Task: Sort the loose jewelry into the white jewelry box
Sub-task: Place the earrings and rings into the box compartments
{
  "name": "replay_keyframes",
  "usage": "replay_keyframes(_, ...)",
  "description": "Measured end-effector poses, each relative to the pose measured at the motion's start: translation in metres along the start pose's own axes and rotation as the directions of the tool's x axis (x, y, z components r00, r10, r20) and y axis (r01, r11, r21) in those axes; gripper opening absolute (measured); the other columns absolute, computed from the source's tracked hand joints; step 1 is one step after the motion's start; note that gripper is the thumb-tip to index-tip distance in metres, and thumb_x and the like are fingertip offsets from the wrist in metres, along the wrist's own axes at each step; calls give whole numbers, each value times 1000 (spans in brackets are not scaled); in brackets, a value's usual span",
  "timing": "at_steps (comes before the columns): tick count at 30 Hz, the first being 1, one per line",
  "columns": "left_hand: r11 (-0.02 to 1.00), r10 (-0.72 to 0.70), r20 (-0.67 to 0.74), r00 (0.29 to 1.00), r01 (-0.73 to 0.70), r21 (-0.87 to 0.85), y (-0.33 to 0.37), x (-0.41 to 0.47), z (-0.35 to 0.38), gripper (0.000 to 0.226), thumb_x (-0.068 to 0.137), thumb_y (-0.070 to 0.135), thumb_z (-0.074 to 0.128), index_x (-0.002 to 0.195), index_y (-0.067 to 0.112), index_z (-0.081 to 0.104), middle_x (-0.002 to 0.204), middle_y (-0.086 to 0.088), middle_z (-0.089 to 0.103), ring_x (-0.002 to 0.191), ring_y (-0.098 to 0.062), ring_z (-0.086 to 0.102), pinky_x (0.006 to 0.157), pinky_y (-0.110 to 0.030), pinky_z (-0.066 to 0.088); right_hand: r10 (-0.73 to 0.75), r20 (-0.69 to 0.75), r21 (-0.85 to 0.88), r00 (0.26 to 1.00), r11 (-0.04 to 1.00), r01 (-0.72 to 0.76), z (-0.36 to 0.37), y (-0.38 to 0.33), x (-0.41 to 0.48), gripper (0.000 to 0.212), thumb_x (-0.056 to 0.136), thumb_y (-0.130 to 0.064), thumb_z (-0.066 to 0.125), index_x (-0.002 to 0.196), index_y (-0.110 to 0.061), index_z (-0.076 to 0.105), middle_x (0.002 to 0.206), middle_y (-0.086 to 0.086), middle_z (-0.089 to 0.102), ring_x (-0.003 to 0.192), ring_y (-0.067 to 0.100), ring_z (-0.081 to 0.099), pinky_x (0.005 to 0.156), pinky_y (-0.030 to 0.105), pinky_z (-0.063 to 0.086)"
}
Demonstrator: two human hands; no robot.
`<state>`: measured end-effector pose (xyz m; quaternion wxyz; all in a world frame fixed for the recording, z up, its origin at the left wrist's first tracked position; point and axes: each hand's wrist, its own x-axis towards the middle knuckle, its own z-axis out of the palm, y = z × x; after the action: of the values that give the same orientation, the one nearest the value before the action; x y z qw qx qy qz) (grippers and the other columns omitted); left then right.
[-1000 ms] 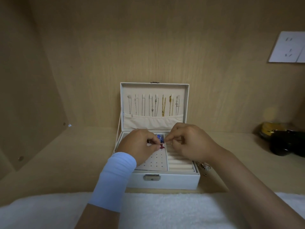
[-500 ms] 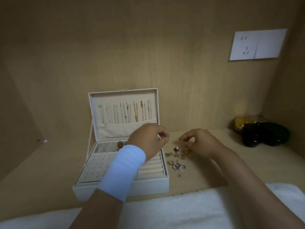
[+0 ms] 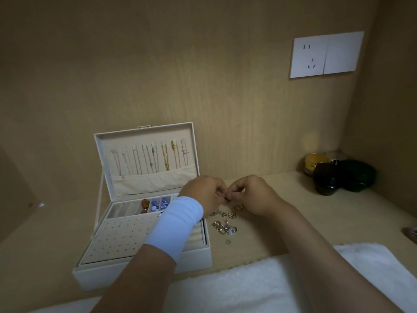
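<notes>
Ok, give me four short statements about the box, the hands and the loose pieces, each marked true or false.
1. The lid of the white jewelry box stands open. True.
2. The loose jewelry lies left of the box. False: it lies on the shelf to the right of it.
3. Necklaces hang inside the lid. True.
4. The left hand and right hand rest flat inside the box. False: their fingertips meet above the loose jewelry and seem to pinch a small piece.

Two bare forearms, pale blue-white wrist band [image 3: 174, 224] wrapped around the left wrist, right wrist uncovered
</notes>
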<state>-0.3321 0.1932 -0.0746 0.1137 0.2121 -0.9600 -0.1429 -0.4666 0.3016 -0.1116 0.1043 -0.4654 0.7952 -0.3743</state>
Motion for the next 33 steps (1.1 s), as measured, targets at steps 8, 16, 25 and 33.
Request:
replay_keyframes(8,894,-147,-195,970,46,-445,-2,-6,-6,10,80,29,75,86,33,68,81,13,69,82,-5,65,85,-34,54,63,-45,647,997,762,-19,-12,-22,-10,5,87,-11,74,90,-12,78,81,-1,76,70,0,63,70,13,48)
replay_keyframes(16,663,-294,-169,941,73,-745,-16,-23,-23,7,80,20,77,84,24,74,77,2,74,72,-15,67,81,-39,59,-38,-46,690,998,721,59,-4,-46,-15,18,84,-6,76,101,-13,77,95,4,78,90,10,71,87,21,54)
replay_keyframes(25,596,-269,-159,950,34,-803,-29,-54,-49,7,84,16,74,91,14,75,86,-1,75,67,-4,65,62,-16,52,-162,-86,574,983,798,182,0,-84,-23,19,81,-1,77,100,-3,75,80,2,77,59,8,64,62,20,53)
replay_keyframes(33,561,-322,-146,935,64,-826,-75,-93,-66,12,87,14,71,97,18,74,84,-3,76,71,-12,69,59,-18,50,-182,5,519,983,841,153,34,-132,-17,20,83,-6,78,101,-11,76,79,6,77,51,9,62,54,25,52)
